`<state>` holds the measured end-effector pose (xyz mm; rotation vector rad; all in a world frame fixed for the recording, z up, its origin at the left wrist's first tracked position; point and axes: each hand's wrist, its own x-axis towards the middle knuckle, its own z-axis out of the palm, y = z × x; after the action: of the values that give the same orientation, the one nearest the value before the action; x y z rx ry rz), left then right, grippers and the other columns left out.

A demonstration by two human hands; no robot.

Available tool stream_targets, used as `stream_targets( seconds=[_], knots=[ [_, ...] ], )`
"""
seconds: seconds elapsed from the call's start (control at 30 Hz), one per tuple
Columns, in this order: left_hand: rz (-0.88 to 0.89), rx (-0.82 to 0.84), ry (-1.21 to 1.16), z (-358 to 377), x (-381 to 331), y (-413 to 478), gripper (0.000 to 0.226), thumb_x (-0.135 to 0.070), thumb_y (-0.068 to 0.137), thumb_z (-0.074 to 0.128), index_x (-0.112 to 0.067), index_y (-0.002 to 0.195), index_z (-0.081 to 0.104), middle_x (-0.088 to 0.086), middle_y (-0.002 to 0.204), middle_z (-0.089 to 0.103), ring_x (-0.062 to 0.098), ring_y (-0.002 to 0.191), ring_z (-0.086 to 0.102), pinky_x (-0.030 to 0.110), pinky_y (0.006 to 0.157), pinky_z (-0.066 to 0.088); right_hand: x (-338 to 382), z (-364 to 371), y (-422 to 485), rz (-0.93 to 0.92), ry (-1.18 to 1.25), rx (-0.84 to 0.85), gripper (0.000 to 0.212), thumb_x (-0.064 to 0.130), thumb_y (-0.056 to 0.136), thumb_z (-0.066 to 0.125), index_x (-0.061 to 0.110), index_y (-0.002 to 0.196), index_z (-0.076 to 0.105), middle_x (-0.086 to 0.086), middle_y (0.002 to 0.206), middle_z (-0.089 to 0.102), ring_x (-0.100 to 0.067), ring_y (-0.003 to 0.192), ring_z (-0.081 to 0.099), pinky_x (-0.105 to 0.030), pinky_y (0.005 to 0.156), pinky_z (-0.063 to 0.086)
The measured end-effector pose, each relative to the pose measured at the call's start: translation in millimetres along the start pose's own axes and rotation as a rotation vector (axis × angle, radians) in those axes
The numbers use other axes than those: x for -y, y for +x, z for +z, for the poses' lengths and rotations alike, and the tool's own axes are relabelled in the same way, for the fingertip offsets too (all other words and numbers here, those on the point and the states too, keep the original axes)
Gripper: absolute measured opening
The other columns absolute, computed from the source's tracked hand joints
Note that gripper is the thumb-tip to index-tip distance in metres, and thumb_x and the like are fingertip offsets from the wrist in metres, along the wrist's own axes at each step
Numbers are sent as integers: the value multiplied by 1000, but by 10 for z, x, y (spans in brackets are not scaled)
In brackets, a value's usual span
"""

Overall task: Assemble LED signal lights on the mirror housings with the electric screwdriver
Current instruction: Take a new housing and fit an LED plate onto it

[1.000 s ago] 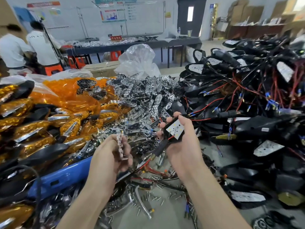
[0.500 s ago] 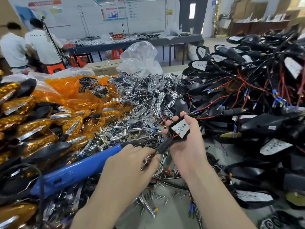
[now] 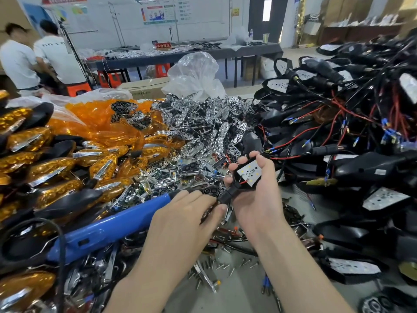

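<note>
Your right hand (image 3: 255, 199) is curled round the black mirror housing (image 3: 237, 175), thumb on its upper edge, holding it above the littered bench just in front of the chrome reflector pile (image 3: 203, 123). The housing's long axis runs from upper right to lower left, with its stem (image 3: 227, 196) pointing down-left at your left hand (image 3: 180, 222). Its open face is turned up towards you, showing a white LED board (image 3: 251, 173) with dark holes, yellow chips and a red wire. Your left fingertips meet at the stem end, over the blue electric screwdriver (image 3: 108, 229); whether they pinch anything cannot be told. A second ago that hand held up a chrome strip, clear of the housing.
</note>
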<state>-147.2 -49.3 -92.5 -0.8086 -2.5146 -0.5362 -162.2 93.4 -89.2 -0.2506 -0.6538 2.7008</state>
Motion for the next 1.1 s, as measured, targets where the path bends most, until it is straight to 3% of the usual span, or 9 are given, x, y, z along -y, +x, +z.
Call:
stream_targets(
  seconds=[0.17,0.3,0.47,0.6,0.7,0.8,0.87,0.93,1.1],
  knots=[
    [9,57,-24,-63,22,18,31,-54,93,49,-31,85,67,-16,72,54,3,75,49,25,55,48,-17,1,-14,-1,-28,12,16,23,103,49,21,92,60,3,72,61,-14,59,60,-26,46,45],
    [-41,124,-134,-117,87,28,40,-64,90,41,-34,92,67,-20,81,58,1,89,51,25,69,49,-28,3,-43,37,-47,35,20,27,104,49,24,90,63,2,75,62,-15,60,61,-28,47,48],
    [-63,99,-134,-99,92,28,39,-63,90,40,-35,92,66,-23,79,55,-1,86,51,24,67,49,-49,-37,-71,82,-121,86,30,40,105,50,30,84,70,-2,80,70,-20,59,65,-46,72,63],
    [-60,35,-70,-107,120,44,38,-58,91,44,-30,94,70,-17,84,63,5,85,59,32,63,55,-48,-68,-78,186,-198,141,37,56,104,42,27,97,64,-4,105,78,-25,77,76,-35,60,60],
    [-75,60,-42,-108,144,60,34,-56,90,45,-31,95,68,-18,86,63,5,86,59,28,63,53,-45,-83,-79,270,-279,155,51,65,102,38,22,100,67,-9,115,77,-27,88,76,-32,60,59],
    [-161,102,-45,-89,195,50,34,-66,87,37,-41,100,56,-23,89,59,-3,83,53,15,60,41,-30,-81,-70,296,-328,154,54,67,99,39,22,102,68,-12,111,77,-29,91,75,-35,64,60],
    [-191,108,-16,-87,208,40,30,-71,85,35,-44,97,42,-23,80,57,-5,70,53,14,53,36,-20,-82,-65,283,-361,160,53,66,100,40,26,93,74,-12,106,77,-30,89,74,-37,64,59],
    [-186,86,-3,-82,209,35,32,-75,83,33,-43,88,37,-22,66,52,-7,58,51,15,46,31,-11,-85,-56,260,-389,152,49,63,101,41,24,99,70,-13,100,76,-31,86,74,-39,64,59],
    [-175,59,0,-53,219,30,37,-75,82,28,-41,83,41,-25,72,52,-5,59,54,18,47,41,10,-73,-56,249,-399,114,46,60,102,43,17,107,60,-11,91,74,-32,83,72,-43,67,61]
  ],
)
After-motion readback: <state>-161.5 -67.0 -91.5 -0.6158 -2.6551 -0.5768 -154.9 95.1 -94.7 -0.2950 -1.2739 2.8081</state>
